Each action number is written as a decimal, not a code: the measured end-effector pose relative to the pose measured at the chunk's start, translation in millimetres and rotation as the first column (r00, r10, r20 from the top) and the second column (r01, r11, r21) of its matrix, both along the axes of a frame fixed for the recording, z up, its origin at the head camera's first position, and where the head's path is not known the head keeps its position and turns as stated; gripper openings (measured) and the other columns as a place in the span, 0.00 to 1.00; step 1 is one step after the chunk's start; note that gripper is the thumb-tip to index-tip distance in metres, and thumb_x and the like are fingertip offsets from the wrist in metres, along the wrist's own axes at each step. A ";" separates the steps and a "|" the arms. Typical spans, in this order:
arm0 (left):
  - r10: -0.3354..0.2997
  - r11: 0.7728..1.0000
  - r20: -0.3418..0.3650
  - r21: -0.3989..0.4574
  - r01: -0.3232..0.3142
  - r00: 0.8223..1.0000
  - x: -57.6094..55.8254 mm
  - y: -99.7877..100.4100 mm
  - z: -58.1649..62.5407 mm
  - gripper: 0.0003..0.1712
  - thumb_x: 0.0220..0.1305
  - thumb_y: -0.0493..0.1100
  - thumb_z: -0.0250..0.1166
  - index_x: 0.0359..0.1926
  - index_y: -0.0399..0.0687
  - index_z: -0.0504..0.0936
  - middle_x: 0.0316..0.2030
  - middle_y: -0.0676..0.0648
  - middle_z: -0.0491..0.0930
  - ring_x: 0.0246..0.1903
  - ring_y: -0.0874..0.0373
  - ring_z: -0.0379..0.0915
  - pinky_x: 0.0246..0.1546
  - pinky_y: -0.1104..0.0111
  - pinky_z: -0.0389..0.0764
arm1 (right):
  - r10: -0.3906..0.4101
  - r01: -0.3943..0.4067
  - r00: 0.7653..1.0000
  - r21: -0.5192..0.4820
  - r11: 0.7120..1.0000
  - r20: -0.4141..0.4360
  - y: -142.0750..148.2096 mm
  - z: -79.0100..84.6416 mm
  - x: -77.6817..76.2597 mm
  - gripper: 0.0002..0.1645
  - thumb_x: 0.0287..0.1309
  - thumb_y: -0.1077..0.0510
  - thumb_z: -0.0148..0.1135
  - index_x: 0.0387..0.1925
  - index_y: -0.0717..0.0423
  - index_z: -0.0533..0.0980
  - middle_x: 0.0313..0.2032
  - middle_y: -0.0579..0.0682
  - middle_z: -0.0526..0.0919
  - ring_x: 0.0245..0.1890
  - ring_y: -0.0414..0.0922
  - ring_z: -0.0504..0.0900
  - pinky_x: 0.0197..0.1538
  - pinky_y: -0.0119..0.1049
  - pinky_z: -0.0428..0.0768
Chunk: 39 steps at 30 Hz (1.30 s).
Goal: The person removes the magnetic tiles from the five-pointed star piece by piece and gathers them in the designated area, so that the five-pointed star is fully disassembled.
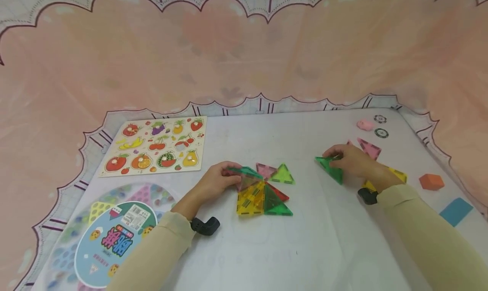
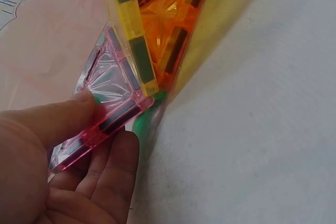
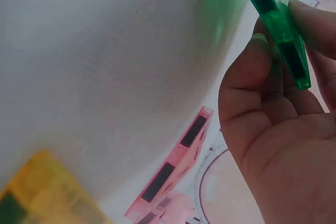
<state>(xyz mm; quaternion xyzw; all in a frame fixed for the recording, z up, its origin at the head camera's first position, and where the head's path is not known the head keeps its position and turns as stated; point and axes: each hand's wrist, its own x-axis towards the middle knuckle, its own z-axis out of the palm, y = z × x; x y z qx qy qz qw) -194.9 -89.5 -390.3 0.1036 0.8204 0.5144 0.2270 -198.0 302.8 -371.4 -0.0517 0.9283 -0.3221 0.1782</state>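
You've got the white worktop (image 1: pixel 236 257) spread out below you, the round packet (image 1: pixel 89 255) at its near left and the fruit board (image 1: pixel 202 155) just beyond that. In the middle sits the tile cluster (image 1: pixel 249 204), yellow at its near-left part and green at its near right. Now your hands: the left hand (image 1: pixel 215 183) is right at the cluster, pinching a pink tile (image 2: pixel 107 85), thumb on the upper side and fingers beneath; the right hand (image 1: pixel 351 159) is well apart to the right, pinching a green triangle (image 1: pixel 331 171) between thumb and fingers. That triangle looks light, stiff and glossy, so expect it to slip a little rather than bend; the dark strips along its rims look like magnets and could tug at a neighbour. Best hold is a corner or the flat faces, leaving the joining edge bare. From above, its long edge slants from far left to near right, one sharp corner pointing left, the other toward you; your right wrist view has it nearly edge-on. Your pink tile's strip-lined bottom edge slopes across your fingers, its apex pointing up beside the yellow tile (image 2: pixel 137 40). Smallest of all, two chips (image 1: pixel 381 133) lie at the far right.
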 end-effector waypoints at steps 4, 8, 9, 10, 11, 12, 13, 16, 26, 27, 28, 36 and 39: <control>0.003 1.000 -0.008 0.003 -0.003 1.000 -6.1 -1.9 -13.1 0.15 0.56 0.46 0.63 0.46 0.57 0.75 0.35 0.50 0.78 0.37 0.54 0.70 0.43 0.63 0.68 | 0.006 -0.006 1.000 0.029 1.000 -0.001 0.1 1.1 -3.9 0.18 0.57 0.59 0.56 0.50 0.55 0.72 0.50 0.58 0.72 0.48 0.53 0.68 0.53 0.53 0.64; 0.004 1.000 -0.011 -0.004 -0.004 1.000 -5.4 -1.4 -13.3 0.15 0.56 0.47 0.63 0.46 0.57 0.75 0.35 0.50 0.78 0.36 0.54 0.71 0.42 0.63 0.68 | 0.010 -0.009 1.000 0.058 0.998 -0.010 2.9 6.3 -2.2 0.21 0.57 0.57 0.56 0.53 0.56 0.70 0.50 0.59 0.72 0.47 0.54 0.67 0.49 0.52 0.67; 0.006 1.000 -0.010 -0.006 -0.006 1.000 -5.1 -1.4 -13.0 0.15 0.56 0.47 0.63 0.46 0.57 0.75 0.35 0.51 0.78 0.36 0.54 0.71 0.42 0.63 0.68 | 0.003 -0.003 1.000 0.063 0.998 -0.013 3.4 9.2 -0.6 0.22 0.57 0.55 0.56 0.54 0.55 0.69 0.49 0.59 0.72 0.46 0.54 0.67 0.47 0.51 0.69; 0.007 1.000 -0.009 -0.008 -0.007 1.000 -4.7 -1.2 -12.8 0.15 0.56 0.47 0.63 0.46 0.58 0.75 0.35 0.51 0.78 0.36 0.54 0.70 0.42 0.63 0.68 | 0.000 0.001 1.000 0.068 0.998 -0.024 3.5 12.6 1.7 0.23 0.57 0.53 0.57 0.55 0.55 0.69 0.47 0.59 0.72 0.45 0.54 0.67 0.43 0.49 0.70; 0.010 1.000 -0.010 -0.011 -0.010 1.000 -4.3 -1.3 -12.7 0.15 0.56 0.47 0.63 0.46 0.58 0.75 0.35 0.51 0.78 0.36 0.54 0.70 0.42 0.63 0.68 | -0.005 0.008 0.999 0.073 0.997 -0.037 3.2 16.3 4.3 0.25 0.57 0.51 0.57 0.55 0.54 0.68 0.46 0.58 0.73 0.43 0.54 0.67 0.40 0.47 0.71; 0.011 1.000 -0.010 -0.014 -0.011 1.000 -4.0 -1.3 -12.6 0.15 0.56 0.47 0.63 0.46 0.58 0.75 0.35 0.51 0.77 0.36 0.54 0.70 0.42 0.63 0.68 | -0.010 0.014 0.999 0.073 0.997 -0.050 2.5 20.1 7.2 0.26 0.57 0.49 0.57 0.56 0.53 0.68 0.46 0.58 0.73 0.43 0.53 0.67 0.39 0.46 0.71; 0.012 1.000 -0.010 -0.016 -0.013 1.000 -3.8 -1.4 -12.6 0.15 0.56 0.47 0.64 0.46 0.58 0.76 0.35 0.51 0.77 0.36 0.54 0.70 0.42 0.63 0.68 | -0.013 0.017 0.998 0.065 0.998 -0.064 1.3 23.6 10.4 0.27 0.57 0.47 0.57 0.55 0.52 0.68 0.45 0.56 0.73 0.43 0.52 0.67 0.39 0.45 0.71; 0.015 1.000 -0.010 -0.020 -0.015 1.000 -3.5 -1.6 -12.6 0.15 0.56 0.47 0.64 0.46 0.59 0.75 0.35 0.51 0.77 0.36 0.54 0.70 0.42 0.63 0.68 | 0.003 -0.002 0.994 0.015 1.000 -0.111 -7.4 29.5 21.9 0.27 0.55 0.44 0.58 0.53 0.52 0.70 0.45 0.53 0.75 0.44 0.49 0.70 0.42 0.44 0.73; 0.022 1.000 -0.006 -0.014 -0.022 1.000 -4.1 -1.3 -11.7 0.16 0.55 0.47 0.64 0.46 0.58 0.76 0.36 0.51 0.77 0.37 0.54 0.69 0.42 0.63 0.68 | 0.280 -0.279 0.960 -0.202 0.939 -0.023 -63.6 9.7 65.0 0.19 0.53 0.48 0.61 0.46 0.51 0.75 0.43 0.44 0.79 0.44 0.40 0.75 0.46 0.33 0.73; 0.023 1.000 -0.008 -0.017 -0.023 1.000 -4.1 -1.6 -11.8 0.16 0.55 0.47 0.64 0.46 0.58 0.76 0.36 0.51 0.77 0.37 0.54 0.69 0.42 0.63 0.68 | 0.303 -0.298 0.953 -0.204 0.932 -0.008 -69.0 7.5 67.1 0.19 0.53 0.48 0.61 0.46 0.50 0.75 0.42 0.43 0.79 0.43 0.39 0.75 0.45 0.32 0.73; 0.023 1.000 -0.008 -0.018 -0.023 1.000 -4.2 -1.8 -11.9 0.16 0.55 0.47 0.64 0.46 0.58 0.76 0.36 0.51 0.77 0.37 0.54 0.69 0.42 0.63 0.68 | 0.323 -0.315 0.946 -0.203 0.927 0.004 -73.9 5.7 68.7 0.18 0.53 0.48 0.61 0.46 0.49 0.75 0.41 0.42 0.78 0.42 0.38 0.75 0.45 0.32 0.73; 0.019 1.000 -0.015 0.003 -0.019 1.000 -4.5 -2.9 -12.9 0.15 0.55 0.46 0.64 0.45 0.57 0.76 0.36 0.50 0.77 0.36 0.54 0.70 0.41 0.64 0.69 | 0.363 -0.352 0.930 -0.154 0.923 0.050 -98.2 3.6 71.9 0.18 0.53 0.47 0.61 0.46 0.46 0.74 0.38 0.36 0.78 0.38 0.36 0.75 0.44 0.36 0.73; 0.020 1.000 -0.013 0.008 -0.020 1.000 -4.4 -2.9 -13.9 0.15 0.55 0.46 0.64 0.45 0.58 0.76 0.35 0.50 0.77 0.36 0.54 0.71 0.41 0.64 0.69 | 0.363 -0.347 0.928 -0.159 0.924 0.088 -102.7 5.4 72.9 0.19 0.52 0.46 0.61 0.46 0.46 0.74 0.37 0.36 0.78 0.38 0.36 0.75 0.45 0.37 0.72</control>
